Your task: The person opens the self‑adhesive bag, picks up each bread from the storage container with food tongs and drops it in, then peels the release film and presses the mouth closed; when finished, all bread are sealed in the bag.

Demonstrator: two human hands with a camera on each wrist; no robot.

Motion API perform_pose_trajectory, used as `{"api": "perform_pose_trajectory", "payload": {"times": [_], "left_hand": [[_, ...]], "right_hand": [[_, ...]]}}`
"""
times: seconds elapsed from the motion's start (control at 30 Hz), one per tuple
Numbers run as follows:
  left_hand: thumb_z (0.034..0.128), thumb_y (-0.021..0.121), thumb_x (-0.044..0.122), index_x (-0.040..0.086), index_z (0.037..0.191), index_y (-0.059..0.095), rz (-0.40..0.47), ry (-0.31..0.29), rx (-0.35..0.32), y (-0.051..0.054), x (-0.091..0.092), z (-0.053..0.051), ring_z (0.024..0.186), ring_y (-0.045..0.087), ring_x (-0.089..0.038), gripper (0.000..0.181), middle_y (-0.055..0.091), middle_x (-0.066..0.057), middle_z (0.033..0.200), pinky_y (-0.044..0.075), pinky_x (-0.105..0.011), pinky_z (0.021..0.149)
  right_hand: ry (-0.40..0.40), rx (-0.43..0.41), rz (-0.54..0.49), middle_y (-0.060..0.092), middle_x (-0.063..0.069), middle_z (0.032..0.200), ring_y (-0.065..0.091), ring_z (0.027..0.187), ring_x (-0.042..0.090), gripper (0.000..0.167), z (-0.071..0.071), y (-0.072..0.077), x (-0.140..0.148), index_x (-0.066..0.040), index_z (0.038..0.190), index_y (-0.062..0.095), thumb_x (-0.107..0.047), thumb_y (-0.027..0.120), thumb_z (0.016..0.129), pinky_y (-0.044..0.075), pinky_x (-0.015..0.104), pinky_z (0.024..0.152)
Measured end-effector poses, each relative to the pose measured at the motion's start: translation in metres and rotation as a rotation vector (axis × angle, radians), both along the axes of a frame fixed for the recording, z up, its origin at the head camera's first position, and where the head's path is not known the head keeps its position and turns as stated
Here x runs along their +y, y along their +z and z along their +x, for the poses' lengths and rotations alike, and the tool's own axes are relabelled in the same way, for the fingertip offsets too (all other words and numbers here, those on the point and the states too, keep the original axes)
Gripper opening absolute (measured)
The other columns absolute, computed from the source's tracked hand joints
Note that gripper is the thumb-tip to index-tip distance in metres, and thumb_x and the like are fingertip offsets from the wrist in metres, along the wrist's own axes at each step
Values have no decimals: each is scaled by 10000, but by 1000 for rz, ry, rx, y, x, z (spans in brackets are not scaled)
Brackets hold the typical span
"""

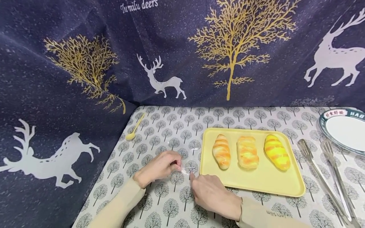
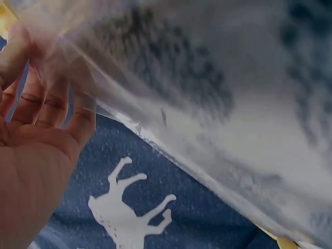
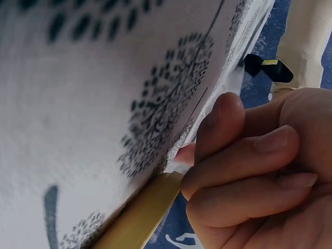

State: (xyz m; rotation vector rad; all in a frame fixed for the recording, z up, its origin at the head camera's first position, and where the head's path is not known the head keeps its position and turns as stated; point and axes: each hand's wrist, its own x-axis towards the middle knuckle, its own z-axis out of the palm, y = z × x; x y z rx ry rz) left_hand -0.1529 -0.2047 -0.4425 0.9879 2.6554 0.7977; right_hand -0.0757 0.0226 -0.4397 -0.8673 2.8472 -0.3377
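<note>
A clear plastic bag [image 1: 186, 171] lies nearly invisible over the tree-print cloth, showing as shiny glints between the hands. My left hand [image 1: 163, 165] pinches its edge between thumb and fingers; the left wrist view shows the film [image 2: 207, 150] spread wide and partly covering those fingers. Just to the right, my right hand [image 1: 212, 191] has its fingers curled and its fingertips at the same edge of the bag. In the right wrist view the right hand [image 3: 259, 176] is close beside the yellow tray's rim [image 3: 145, 212], and its exact grip is partly hidden.
On the yellow tray [image 1: 265, 186] lie a striped bread roll [image 1: 221, 152], a rectangular bread [image 1: 247, 152] and a bright yellow bread [image 1: 277, 152]. Metal tongs [image 1: 322, 180] lie to its right, near a green-rimmed plate [image 1: 328, 130]. A yellow spoon [image 1: 130, 136] is at back left.
</note>
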Motion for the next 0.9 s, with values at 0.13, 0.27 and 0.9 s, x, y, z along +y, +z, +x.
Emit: {"api": "perform_pose_trajectory", "payload": {"times": [0.13,0.27,0.9], "left_hand": [[938,785,127,155,920,700,4,40,57,6,-3,1,839,604,-9,92,718,60,915,603,-186,801],[919,812,101,151,988,731,-13,13,202,11,-4,6,879,646,-52,118,748,59,952,611,-222,829],[916,821,81,140,1205,780,12,63,318,11,-10,21,1087,737,-152,298,807,8,1185,652,-369,981]], "right_hand": [[-1,-8,-22,524,-24,575,440,485,111,531,-2,2,2,11,1348,716,-80,824,836,388,233,428],[2,-3,-97,586,-16,612,502,525,123,159,-9,6,7,-87,910,728,-57,837,799,430,243,463],[145,182,149,766,-30,1277,697,1192,162,464,-26,8,-24,-246,1339,743,-446,828,929,603,426,1065]]}}
